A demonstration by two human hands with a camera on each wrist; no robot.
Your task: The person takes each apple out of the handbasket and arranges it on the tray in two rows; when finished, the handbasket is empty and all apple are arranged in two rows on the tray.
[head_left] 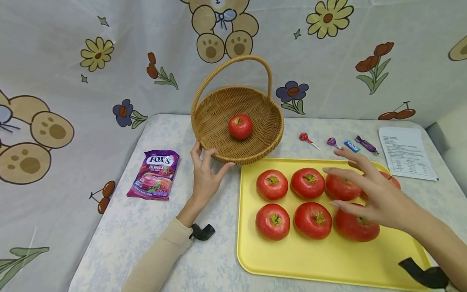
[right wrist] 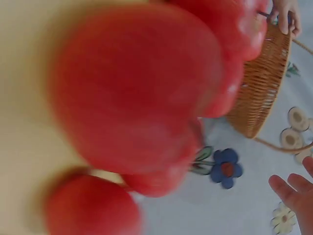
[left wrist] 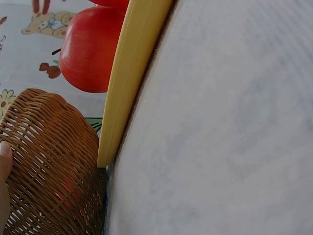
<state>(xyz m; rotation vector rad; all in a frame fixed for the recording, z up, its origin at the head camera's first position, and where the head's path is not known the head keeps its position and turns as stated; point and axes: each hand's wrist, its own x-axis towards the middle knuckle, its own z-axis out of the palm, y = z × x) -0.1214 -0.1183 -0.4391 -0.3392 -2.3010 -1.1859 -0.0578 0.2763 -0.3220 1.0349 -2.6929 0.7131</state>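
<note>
Seven round red apples lie on the flat yellow plastic tray (head_left: 317,259) in two rows, and the right hand (head_left: 368,190) hovers just above the right end of them, over the back-row apple (head_left: 341,187) and the front-row apple (head_left: 355,227) below it. An eighth red apple (head_left: 240,126) already sits in the middle of the round woven wicker basket (head_left: 255,152) with the arched handle, which stands on the table just behind the tray's left corner.

To do this step well, the hand would best settle on one apple only, spread the fingers round its widest part and lift straight up, so that the neighbours touching it are not rolled against the tray's rim. The basket should stay tilted toward the tray and held steady.

The right hand is released: its fingers are spread and nearly straight, palm down, and hold nothing; whether a fingertip touches an apple cannot be told. The right wrist view shows only blurred apples close up. The left hand (head_left: 205,178) grips the basket's near rim, thumb on one side and fingers curled on the other; the left wrist view shows a fingertip against the weave (left wrist: 49,166).

Left of the basket lies a purple candy bag (head_left: 155,174). Behind the tray lie a few wrapped sweets (head_left: 350,145) and a printed paper sheet (head_left: 405,153).
</note>
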